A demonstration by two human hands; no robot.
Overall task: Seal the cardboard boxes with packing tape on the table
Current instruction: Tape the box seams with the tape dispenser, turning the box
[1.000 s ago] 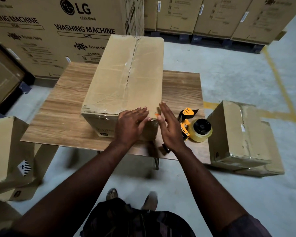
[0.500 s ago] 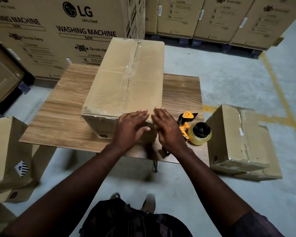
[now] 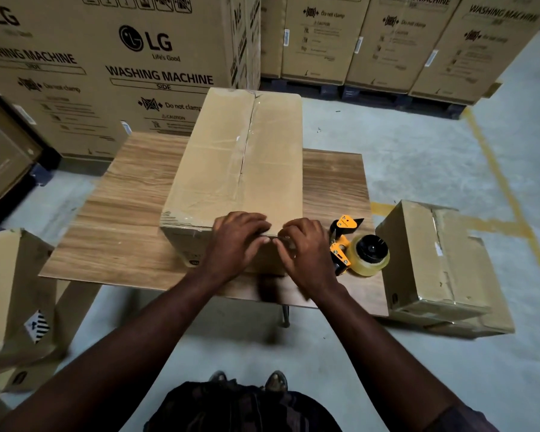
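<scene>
Cardboard-pressing left hand (image 3: 237, 241) and right hand (image 3: 306, 249), fingers bent over near top edge of box (image 3: 231, 182) at mid-frame on bench (image 3: 128, 213); pinching or only pressing, impossible to tell. Centre seam glossy with tape (image 3: 250, 141), seemingly sealed. Tape dispenser (image 3: 356, 251) idle just right. Second box (image 3: 434, 260), taped, on floor (image 3: 387, 145) at right; lower-left boxes (image 3: 10, 291) perhaps pending.

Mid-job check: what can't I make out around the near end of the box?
1. Near end of the seam on the brown cardboard box: head view, covered by the left hand and right hand.
2. Whether they press or pinch: motion-blurred.
3. Handle of the orange-and-black tape dispenser: largely behind the right hand.
</scene>
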